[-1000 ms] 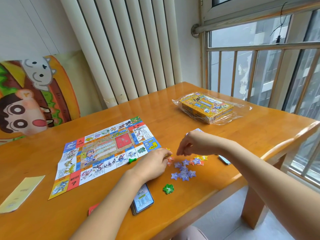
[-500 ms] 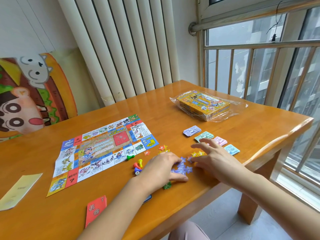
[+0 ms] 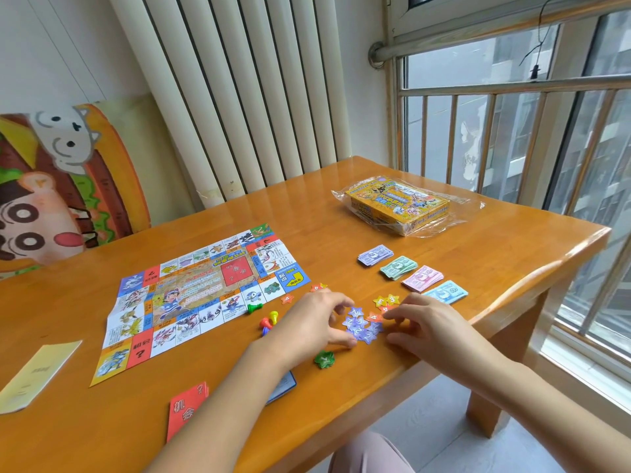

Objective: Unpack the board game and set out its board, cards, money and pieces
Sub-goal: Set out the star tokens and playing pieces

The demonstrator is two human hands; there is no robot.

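Star tokens (image 3: 362,326) heaped on the counter (image 3: 324,254) at 3 o'clock of the board (image 3: 205,295), flanked by left hand (image 3: 312,326) and right hand (image 3: 428,322), fingers loosely apart, gripping nothing; likely thin, light, slippery card, so pinch edges or slide.

board (image 3: 205,295): paper sheet, unfolded flat mid-table
money (image 3: 398,267): four lil stacks (purple, green, pink, blue) in a slanted row
pawns (image 3: 273,316): clustered off the board's corner
star tokens (image 3: 362,324): mostly purple pile, front edge
red cards (image 3: 186,409): near edge
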